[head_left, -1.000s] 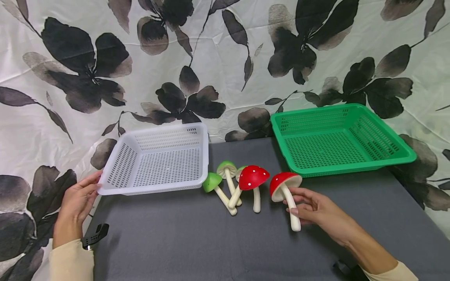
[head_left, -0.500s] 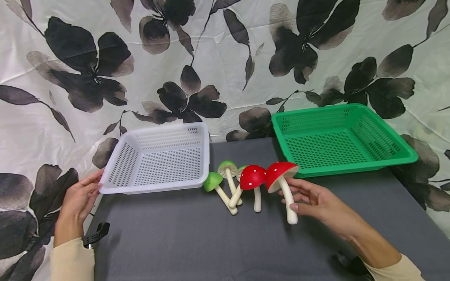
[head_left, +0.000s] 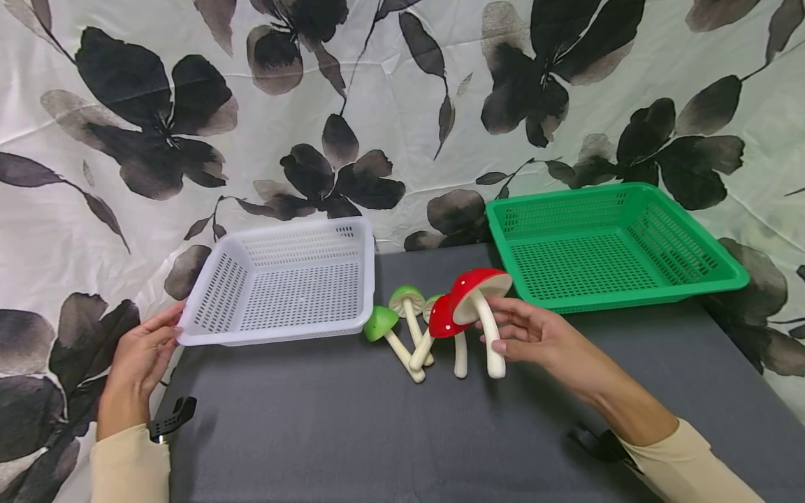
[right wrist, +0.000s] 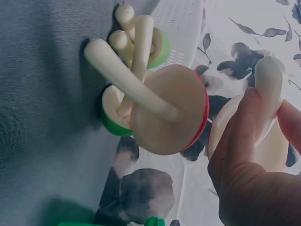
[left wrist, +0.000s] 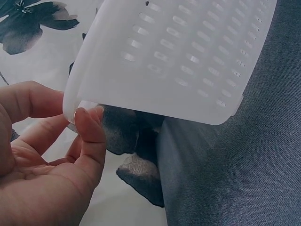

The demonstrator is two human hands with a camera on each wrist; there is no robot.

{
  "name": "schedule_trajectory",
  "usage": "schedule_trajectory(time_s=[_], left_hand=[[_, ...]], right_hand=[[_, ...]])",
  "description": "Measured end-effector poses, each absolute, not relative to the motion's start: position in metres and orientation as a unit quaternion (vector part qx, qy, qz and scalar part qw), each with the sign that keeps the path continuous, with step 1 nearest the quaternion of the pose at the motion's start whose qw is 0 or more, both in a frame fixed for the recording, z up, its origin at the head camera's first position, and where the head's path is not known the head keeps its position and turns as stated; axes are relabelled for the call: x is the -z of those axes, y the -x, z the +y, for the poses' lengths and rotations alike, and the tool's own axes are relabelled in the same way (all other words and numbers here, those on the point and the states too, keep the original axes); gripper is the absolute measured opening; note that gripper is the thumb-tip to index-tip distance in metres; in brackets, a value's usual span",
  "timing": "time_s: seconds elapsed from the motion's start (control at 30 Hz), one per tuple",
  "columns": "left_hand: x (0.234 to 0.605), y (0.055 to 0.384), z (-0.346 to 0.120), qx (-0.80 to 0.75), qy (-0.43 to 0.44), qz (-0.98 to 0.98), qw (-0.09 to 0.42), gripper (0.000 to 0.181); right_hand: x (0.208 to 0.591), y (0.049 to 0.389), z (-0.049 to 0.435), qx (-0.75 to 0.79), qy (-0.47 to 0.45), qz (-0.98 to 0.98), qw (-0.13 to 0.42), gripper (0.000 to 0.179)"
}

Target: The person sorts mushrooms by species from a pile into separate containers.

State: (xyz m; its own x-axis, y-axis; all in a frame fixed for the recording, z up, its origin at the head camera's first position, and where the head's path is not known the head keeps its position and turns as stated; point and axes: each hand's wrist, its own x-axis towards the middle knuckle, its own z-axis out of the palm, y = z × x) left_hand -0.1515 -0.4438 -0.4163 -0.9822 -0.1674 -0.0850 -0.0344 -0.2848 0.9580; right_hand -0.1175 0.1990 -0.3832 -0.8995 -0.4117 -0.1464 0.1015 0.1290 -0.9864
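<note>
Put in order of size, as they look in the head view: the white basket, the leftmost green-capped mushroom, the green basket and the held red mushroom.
1. Green basket
2. White basket
3. Held red mushroom
4. Leftmost green-capped mushroom

In true size, the last two are unsure: the held one seems raised nearer the camera.

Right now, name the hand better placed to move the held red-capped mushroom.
Likely the right hand: it pinches the red-capped mushroom's stem, while the left hand grips the white perforated basket.
</note>
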Motion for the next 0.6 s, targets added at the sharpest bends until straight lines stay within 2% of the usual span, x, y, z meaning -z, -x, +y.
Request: schedule_trajectory(time_s=[0.6], left_hand=[[0.414, 0.151, -0.444, 0.806, -0.081, -0.586, 0.03, 0.046]], right_hand=[[0.371, 0.144, 0.166, 0.685, 0.119, 0.69, 0.201, 0.07]])
